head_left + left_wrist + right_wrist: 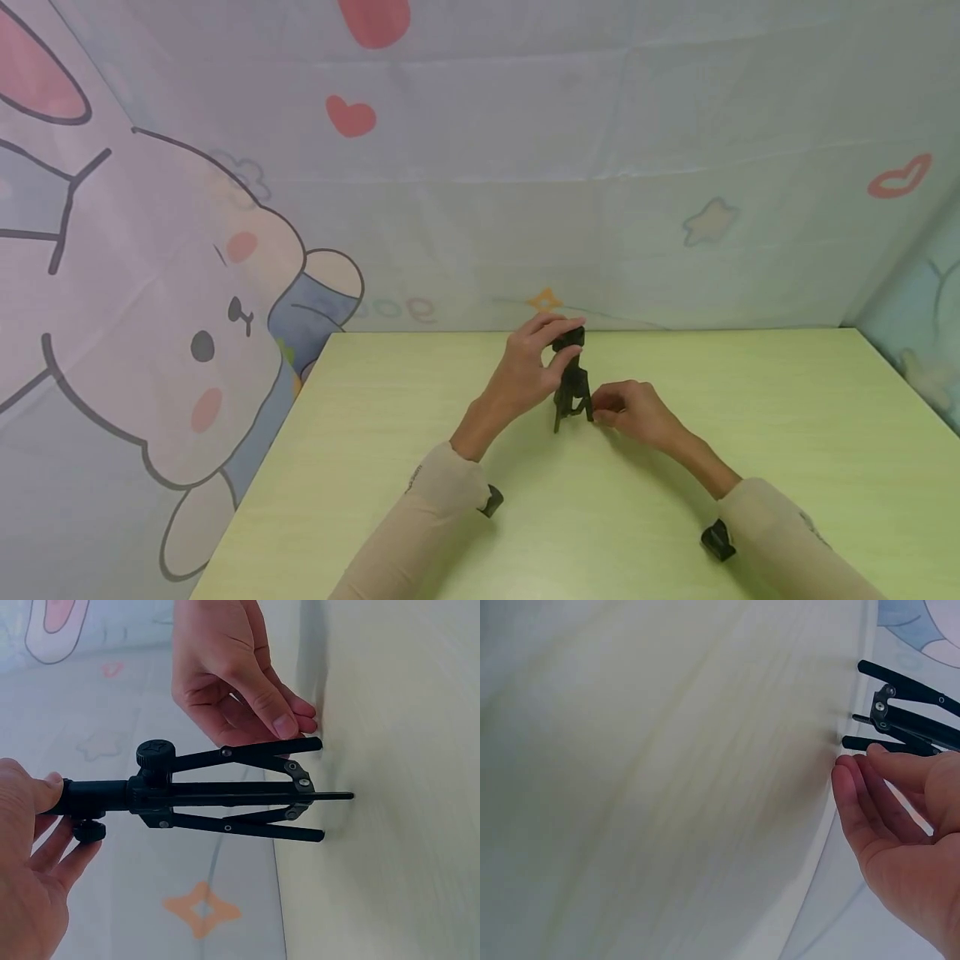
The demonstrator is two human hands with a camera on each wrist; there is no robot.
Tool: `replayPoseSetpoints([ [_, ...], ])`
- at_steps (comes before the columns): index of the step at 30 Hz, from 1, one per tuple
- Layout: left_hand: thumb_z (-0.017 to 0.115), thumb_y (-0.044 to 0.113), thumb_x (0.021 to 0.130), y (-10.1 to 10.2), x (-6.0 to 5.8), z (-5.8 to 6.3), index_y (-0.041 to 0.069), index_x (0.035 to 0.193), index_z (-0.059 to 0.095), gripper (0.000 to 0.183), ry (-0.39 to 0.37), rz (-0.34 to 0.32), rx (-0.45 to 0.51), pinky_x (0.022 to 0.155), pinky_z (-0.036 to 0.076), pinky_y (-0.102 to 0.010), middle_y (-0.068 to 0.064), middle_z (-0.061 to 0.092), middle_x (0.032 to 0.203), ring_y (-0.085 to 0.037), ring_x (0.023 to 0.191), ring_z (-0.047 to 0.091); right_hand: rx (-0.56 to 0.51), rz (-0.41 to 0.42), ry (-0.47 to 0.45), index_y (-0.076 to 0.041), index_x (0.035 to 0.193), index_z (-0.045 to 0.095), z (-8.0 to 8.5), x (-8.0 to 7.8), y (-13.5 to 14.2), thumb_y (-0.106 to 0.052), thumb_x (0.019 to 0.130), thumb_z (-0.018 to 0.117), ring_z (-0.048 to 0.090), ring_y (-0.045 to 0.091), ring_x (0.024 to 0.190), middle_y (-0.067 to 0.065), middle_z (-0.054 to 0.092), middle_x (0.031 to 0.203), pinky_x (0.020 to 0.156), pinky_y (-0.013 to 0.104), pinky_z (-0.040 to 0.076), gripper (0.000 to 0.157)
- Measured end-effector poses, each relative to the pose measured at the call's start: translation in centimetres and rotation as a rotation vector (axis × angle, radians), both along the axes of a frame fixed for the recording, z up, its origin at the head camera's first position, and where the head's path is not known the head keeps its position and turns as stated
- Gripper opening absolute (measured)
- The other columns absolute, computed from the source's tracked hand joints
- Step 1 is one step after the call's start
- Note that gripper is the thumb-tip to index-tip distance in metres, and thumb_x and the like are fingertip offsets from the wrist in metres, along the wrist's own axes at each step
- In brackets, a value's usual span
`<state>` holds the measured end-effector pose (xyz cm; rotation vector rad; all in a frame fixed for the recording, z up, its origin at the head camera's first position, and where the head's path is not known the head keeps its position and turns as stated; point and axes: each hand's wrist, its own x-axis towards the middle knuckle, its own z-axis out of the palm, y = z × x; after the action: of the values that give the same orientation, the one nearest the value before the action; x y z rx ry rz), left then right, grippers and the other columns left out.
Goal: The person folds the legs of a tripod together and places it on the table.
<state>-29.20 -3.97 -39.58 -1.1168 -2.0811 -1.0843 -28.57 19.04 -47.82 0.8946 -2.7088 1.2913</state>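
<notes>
A small black tripod [575, 387] stands upright near the middle of the table, its legs partly spread. My left hand [528, 362] grips its top between thumb and fingers. In the left wrist view the tripod [240, 789] lies sideways across the picture, showing its round knobs, hinged braces and legs. My right hand [633, 410] is at the foot end of the nearest leg on the right. Seen from the right wrist, the thumb of the right hand [907, 825] rests against that leg [885, 745], with curved fingertips close beside it; how firmly they pinch is unclear.
The pale yellow-green table [360, 433] ends at a cloth backdrop [480, 208] printed with hearts, stars and a large rabbit. Black wrist devices [717, 540] show under both light sleeves.
</notes>
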Motion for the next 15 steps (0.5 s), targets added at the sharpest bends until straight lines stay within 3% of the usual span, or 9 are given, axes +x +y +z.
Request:
replayPoseSetpoints([
  [15,0.072,0.001,0.097,0.07,0.36,0.46,0.002,0.132,0.068,0.035,-0.024,0.007,-0.001,0.072,0.049,-0.017,-0.009,0.064,0.112,-0.014,0.081,0.056,0.005,0.006,0.056,-0.003,0.090,0.077,0.14,0.11,-0.58,0.007,0.090,0.075,0.074,0.021,0.078,0.006,0.076,0.084,0.069,0.028,0.061,0.010],
])
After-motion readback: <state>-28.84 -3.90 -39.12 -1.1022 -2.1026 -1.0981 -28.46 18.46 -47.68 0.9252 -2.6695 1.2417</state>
